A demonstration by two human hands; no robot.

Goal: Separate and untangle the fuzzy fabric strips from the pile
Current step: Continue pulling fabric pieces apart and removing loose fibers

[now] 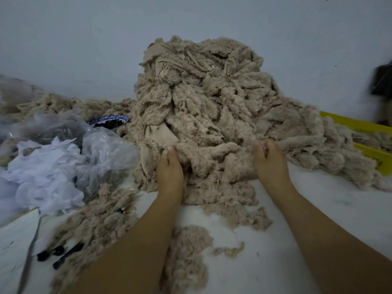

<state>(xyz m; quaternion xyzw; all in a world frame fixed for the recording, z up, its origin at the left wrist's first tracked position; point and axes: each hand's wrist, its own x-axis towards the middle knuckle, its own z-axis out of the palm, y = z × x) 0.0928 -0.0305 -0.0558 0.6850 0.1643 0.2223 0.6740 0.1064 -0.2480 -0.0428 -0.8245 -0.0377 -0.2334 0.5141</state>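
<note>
Dim, even, bluish light; soft shadows within pile [203, 107] folds. Blur left of pile on plastic bag [104, 149], far right of pile on dark object [382, 81]. Wide-angle stretch toward frame edges.

Dark object [382, 81] blurred, cut by edge; yellow bin [375, 156] half under pile [201, 92].

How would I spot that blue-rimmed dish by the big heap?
Start at the tall heap of beige fuzzy strips in the middle. At its left foot, behind the crumpled clear plastic bag, a dish peeks out. Its blue-and-white patterned rim and dark contents stand out from the plain fabric around it.
</note>
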